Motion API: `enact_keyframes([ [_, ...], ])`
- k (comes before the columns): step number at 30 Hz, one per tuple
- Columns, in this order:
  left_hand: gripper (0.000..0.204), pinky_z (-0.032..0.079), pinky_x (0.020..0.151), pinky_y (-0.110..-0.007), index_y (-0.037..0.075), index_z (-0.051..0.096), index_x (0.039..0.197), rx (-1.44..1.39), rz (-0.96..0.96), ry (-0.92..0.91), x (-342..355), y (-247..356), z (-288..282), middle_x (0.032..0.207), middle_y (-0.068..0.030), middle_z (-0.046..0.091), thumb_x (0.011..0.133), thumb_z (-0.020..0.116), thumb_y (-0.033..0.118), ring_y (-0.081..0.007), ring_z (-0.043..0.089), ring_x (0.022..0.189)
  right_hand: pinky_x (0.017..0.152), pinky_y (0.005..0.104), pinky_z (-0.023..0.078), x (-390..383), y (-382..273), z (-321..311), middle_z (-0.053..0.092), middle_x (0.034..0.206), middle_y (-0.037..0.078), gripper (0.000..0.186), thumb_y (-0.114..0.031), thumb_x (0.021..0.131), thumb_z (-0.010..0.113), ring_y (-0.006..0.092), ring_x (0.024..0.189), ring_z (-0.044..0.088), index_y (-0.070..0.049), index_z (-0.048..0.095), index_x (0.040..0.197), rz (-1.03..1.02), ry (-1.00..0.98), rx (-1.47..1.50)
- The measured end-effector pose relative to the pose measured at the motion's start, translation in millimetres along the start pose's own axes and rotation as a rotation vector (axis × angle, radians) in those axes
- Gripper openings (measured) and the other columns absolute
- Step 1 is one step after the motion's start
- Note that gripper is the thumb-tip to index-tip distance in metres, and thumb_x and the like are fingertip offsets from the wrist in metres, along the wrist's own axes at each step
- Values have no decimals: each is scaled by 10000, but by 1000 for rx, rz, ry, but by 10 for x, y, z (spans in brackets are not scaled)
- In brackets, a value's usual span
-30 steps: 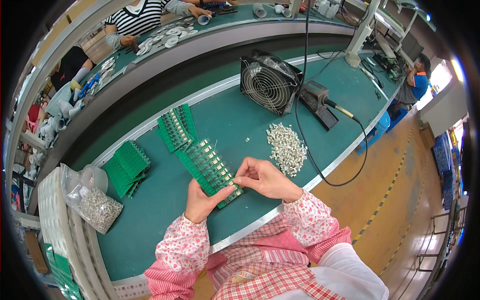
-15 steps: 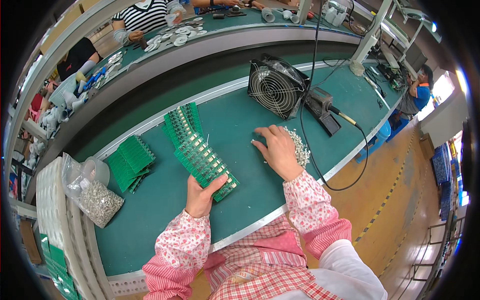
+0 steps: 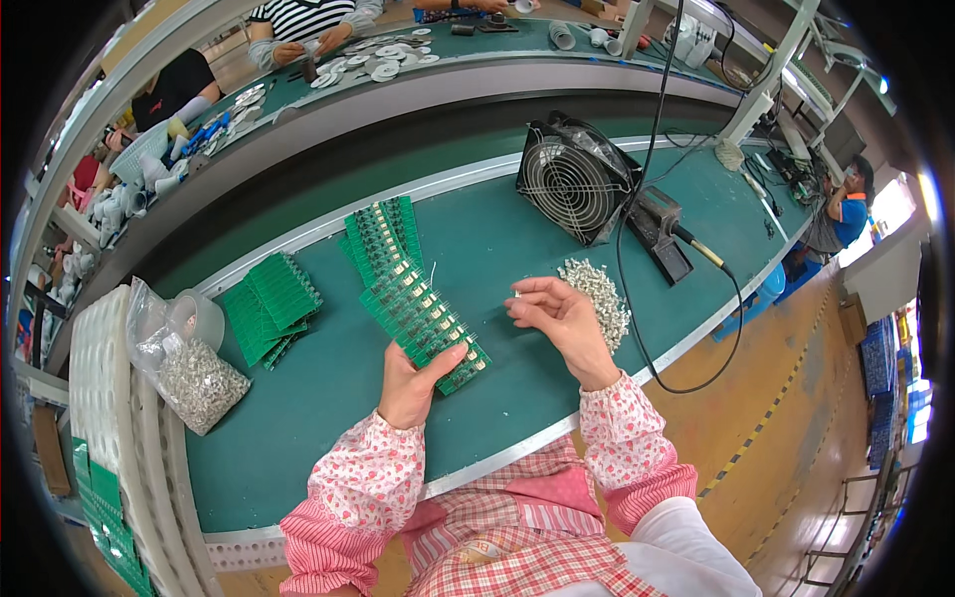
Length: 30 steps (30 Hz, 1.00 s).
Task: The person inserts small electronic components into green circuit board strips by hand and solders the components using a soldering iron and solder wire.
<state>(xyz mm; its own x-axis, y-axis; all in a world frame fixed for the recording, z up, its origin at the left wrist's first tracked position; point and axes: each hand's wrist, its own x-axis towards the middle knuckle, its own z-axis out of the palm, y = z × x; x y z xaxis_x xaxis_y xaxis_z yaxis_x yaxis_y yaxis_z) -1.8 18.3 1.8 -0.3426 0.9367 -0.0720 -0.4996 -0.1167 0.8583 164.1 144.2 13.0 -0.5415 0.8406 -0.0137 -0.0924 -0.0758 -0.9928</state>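
Note:
My left hand (image 3: 410, 386) grips the near end of a green circuit board panel (image 3: 426, 316), thumb on top. Rows of small white connectors and upright pins line this panel. Its far end overlaps more green panels (image 3: 406, 231) lying on the bench. Between the panel and a heap of small white connectors (image 3: 603, 306), my right hand (image 3: 557, 320) hovers with its fingertips pinched. A tiny white connector (image 3: 516, 295) shows at those fingertips.
Stacked green boards (image 3: 271, 303), a clear bag of white parts (image 3: 199, 383) and a tape roll (image 3: 202, 318) lie left. A fan (image 3: 569, 184) and a soldering iron stand (image 3: 659, 234) with a hanging cable stand right. Co-workers sit at the far bench (image 3: 477, 72).
My right hand has drawn off the heap, uncovering more of it, and its fingers have come closer together. The whole view has shifted slightly. My left hand keeps its grip on the panel.

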Motion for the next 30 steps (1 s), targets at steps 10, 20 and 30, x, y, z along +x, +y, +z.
enact_keyframes([
  [10,229,500,729,-267,28,574,1002,-10,18,13,4,-1,22,906,-34,628,799,678,-4,-115,613,799,700,239,503,-135,114,116,653,871,76,170,-102,873,630,119,769,613,30,598,975,-94,79,-220],
  [20,183,494,714,-247,20,589,974,66,112,90,-5,-35,40,900,-37,639,812,672,7,-101,610,793,705,243,481,-304,-13,339,627,905,49,162,-159,873,643,98,822,572,-8,607,919,169,-130,103],
  [30,165,487,689,-236,12,608,948,152,156,97,-16,-43,21,889,-35,646,806,690,30,-91,607,770,649,230,489,-317,118,469,615,868,36,181,-171,869,652,86,775,568,-2,600,907,188,-41,216],
])
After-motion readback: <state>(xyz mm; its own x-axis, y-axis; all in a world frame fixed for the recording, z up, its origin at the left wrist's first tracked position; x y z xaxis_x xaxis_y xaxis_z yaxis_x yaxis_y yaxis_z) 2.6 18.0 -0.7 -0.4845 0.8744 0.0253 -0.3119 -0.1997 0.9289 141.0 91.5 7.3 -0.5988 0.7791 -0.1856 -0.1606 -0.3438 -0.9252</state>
